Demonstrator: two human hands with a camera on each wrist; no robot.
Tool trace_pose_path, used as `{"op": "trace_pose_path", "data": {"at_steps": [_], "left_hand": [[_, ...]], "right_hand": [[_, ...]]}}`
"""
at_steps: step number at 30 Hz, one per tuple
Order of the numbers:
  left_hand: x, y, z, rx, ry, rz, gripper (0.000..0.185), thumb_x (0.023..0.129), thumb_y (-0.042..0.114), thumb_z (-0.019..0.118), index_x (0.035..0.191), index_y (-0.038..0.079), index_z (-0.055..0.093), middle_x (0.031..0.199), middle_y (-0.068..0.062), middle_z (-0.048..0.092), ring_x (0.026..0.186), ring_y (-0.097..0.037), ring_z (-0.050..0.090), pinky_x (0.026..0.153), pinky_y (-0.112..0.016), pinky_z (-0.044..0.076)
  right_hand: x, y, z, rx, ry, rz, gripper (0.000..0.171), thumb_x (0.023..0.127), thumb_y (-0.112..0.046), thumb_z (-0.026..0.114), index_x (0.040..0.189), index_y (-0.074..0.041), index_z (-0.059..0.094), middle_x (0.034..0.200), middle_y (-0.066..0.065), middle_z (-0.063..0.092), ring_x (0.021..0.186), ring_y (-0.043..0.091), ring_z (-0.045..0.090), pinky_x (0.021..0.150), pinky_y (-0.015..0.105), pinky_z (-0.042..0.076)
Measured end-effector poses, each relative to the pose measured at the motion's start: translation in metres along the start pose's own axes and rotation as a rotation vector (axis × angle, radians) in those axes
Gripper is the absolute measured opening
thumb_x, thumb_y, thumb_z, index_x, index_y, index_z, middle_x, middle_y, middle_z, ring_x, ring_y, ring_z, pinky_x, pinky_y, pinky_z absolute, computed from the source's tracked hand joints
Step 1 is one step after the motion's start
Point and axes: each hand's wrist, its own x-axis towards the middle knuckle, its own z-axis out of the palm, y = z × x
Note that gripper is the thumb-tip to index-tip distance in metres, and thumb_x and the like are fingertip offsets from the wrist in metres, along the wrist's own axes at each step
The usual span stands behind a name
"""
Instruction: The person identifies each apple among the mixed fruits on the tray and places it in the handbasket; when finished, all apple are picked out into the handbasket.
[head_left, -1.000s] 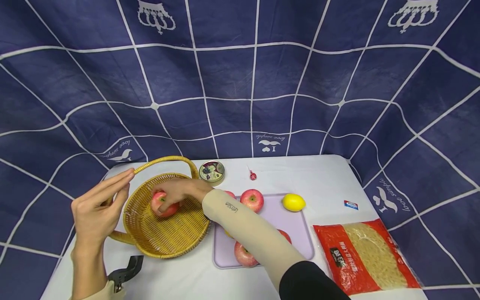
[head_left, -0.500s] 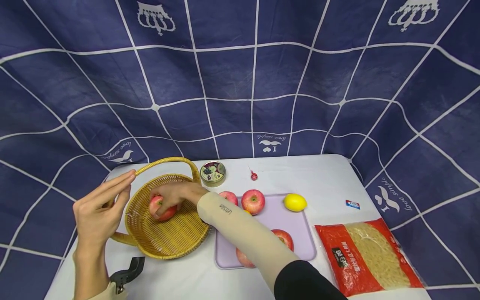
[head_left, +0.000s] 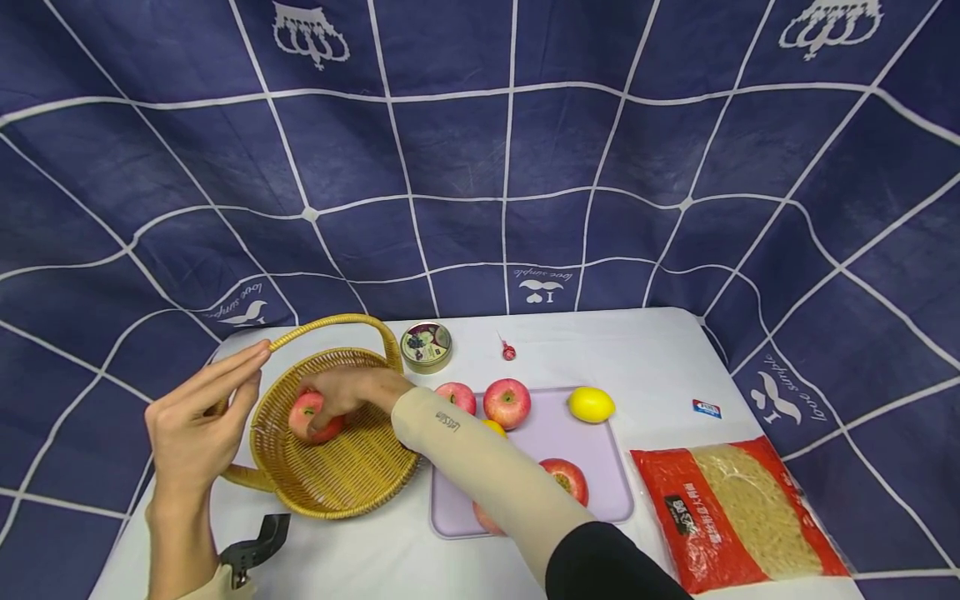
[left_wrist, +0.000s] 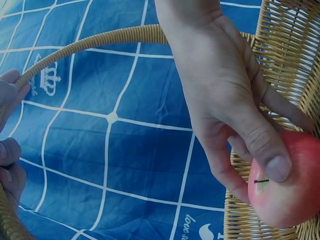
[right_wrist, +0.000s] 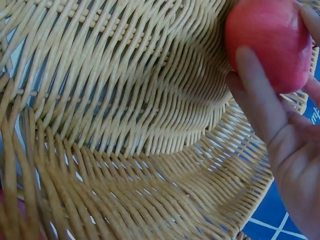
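- Red apple sits low in the wicker basket, left of frame, right hand curled round it.
- Left hand, fingers straight, steadies the basket's rim.
- Placing step, seemingly; loosening that grip looks due.

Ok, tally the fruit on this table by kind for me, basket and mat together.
Apples: 5, namely the held apple, gripped by the right hand inside the basket, plus 4 mat apples on the purple mat
Lemons: 1, the lemon
Total: 6, leaving out an orange-yellow thing that the sleeve mostly hides
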Motion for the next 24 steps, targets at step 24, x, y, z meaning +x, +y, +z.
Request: {"op": "trace_pose_path", "data": {"at_steps": [24], "left_hand": [[-0.0013, -0.0001, -0.0018, 0.001, -0.004, 0.002, 0.015, 0.084, -0.013, 0.066, 0.096, -0.012, 0.075, 0.104, -0.025, 0.074, 0.068, 0.002, 0.052, 0.057, -0.008, 0.024]], "right_hand": [[0.0043, -0.0052, 0.0015, -0.092, 0.052, -0.013, 0.052, 0.087, -0.038, 0.079, 0.132, -0.035, 0.053, 0.114, -0.020, 0.058, 0.100, -0.001, 0.053, 0.087, 0.014, 0.041]]}}
